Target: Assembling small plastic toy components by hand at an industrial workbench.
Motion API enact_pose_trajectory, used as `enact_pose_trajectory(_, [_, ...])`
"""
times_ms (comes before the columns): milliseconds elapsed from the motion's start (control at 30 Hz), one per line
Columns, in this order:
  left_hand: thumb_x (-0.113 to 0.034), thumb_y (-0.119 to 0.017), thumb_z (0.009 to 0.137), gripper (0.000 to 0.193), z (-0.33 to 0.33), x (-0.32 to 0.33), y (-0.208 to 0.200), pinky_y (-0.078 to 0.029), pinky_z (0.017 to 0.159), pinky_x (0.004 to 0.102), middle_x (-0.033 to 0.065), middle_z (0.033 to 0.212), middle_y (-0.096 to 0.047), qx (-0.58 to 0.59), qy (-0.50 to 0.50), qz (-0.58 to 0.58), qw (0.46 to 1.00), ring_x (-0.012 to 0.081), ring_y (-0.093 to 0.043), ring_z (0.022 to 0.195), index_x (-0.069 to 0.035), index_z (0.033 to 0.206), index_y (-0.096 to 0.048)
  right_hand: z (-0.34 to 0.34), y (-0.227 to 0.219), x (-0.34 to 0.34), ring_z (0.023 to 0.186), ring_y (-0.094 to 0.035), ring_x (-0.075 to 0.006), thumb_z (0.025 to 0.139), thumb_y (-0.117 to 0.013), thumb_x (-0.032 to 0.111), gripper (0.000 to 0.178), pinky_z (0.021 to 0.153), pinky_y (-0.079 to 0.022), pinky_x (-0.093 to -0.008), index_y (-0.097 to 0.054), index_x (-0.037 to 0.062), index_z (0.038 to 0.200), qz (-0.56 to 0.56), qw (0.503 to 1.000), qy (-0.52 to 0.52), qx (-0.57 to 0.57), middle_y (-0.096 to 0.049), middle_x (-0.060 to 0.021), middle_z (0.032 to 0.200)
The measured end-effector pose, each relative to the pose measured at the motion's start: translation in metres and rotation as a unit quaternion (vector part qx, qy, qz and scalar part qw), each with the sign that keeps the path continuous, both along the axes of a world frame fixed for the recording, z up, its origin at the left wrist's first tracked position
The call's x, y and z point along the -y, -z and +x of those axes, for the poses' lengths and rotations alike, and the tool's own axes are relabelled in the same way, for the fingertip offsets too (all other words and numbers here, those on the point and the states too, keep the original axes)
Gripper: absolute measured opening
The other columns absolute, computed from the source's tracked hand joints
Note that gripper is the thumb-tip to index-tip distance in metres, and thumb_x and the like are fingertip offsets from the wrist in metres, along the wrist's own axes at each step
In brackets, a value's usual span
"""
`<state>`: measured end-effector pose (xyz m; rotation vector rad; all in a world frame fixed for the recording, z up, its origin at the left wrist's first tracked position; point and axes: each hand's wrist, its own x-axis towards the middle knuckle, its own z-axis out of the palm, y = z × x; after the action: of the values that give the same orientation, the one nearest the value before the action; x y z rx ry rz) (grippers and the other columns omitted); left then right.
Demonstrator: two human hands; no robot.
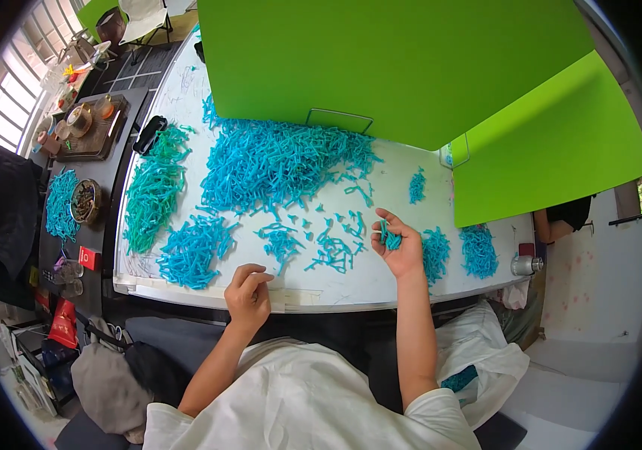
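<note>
My right hand [398,249] is raised palm up over the right half of the white table [313,294]. Its fingers curl around several small teal plastic pieces [390,238]. My left hand [248,292] hovers at the table's front edge, with the fingers bent inward; whatever they might hold is hidden. Just beyond it lies a small cluster of blue pieces [280,243], and a looser scatter of teal pieces [333,253] sits between my hands. A large heap of thin blue and teal pieces [268,165] covers the table's far middle.
Left of the heap are a green pile [154,196] and a blue pile [195,251]. Small blue piles [479,251] and a metal canister [526,265] stand at the right. Green panels [396,67] rise behind. A dark side table holds a tray [92,142] and a bowl [86,201].
</note>
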<state>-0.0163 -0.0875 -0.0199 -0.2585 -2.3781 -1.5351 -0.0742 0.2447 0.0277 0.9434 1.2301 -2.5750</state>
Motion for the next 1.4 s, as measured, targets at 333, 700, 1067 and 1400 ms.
enact_pose_trajectory(333, [0.017,-0.061,0.079,0.024,0.000,-0.002,0.000,-0.039,0.050,0.0249,0.0096,0.100,-0.067,-0.003,0.004,-0.001,1.000,0.0129,-0.058,0.061,-0.004,0.087,-0.071,-0.024,0.043,0.019,0.069,-0.067,-0.0190,0.075,-0.085,0.026,0.027,0.065,-0.051,-0.0315,-0.075,0.0037,0.086,0.626,0.765,-0.152,0.008,-0.071,-0.0085,0.077])
enact_pose_trajectory(700, [0.017,-0.061,0.079,0.024,-0.001,-0.002,-0.002,-0.040,0.051,0.0268,0.0101,0.098,-0.067,-0.008,0.003,-0.014,1.000,0.0155,-0.058,0.060,-0.004,0.086,-0.071,-0.025,0.034,-0.006,0.055,-0.047,-0.0079,0.083,-0.082,0.019,0.018,0.047,-0.034,-0.0260,-0.075,0.0031,0.088,0.243,0.968,-0.048,0.048,-0.063,0.0009,0.072])
enact_pose_trajectory(1067, [0.017,-0.061,0.079,0.024,-0.001,-0.004,-0.004,-0.041,0.051,0.0268,0.0103,0.097,-0.067,0.000,0.011,-0.016,1.000,0.0158,-0.058,0.061,-0.003,0.086,-0.071,-0.057,0.045,-0.008,0.071,-0.070,-0.0231,0.079,-0.082,0.020,0.020,0.068,-0.053,-0.0366,-0.077,0.0062,0.093,0.672,0.733,-0.073,-0.079,-0.072,-0.0128,0.076])
enact_pose_trajectory(1400, [0.018,-0.061,0.078,0.024,-0.001,-0.005,-0.004,-0.041,0.051,0.0262,0.0102,0.096,-0.067,-0.015,0.007,-0.020,1.000,0.0140,-0.056,0.059,-0.003,0.086,-0.070,-0.059,0.032,-0.053,0.076,-0.067,-0.0153,0.076,-0.083,0.019,0.026,0.071,-0.052,-0.0296,-0.079,0.0001,0.094,0.591,0.783,-0.192,0.035,-0.075,-0.0083,0.084])
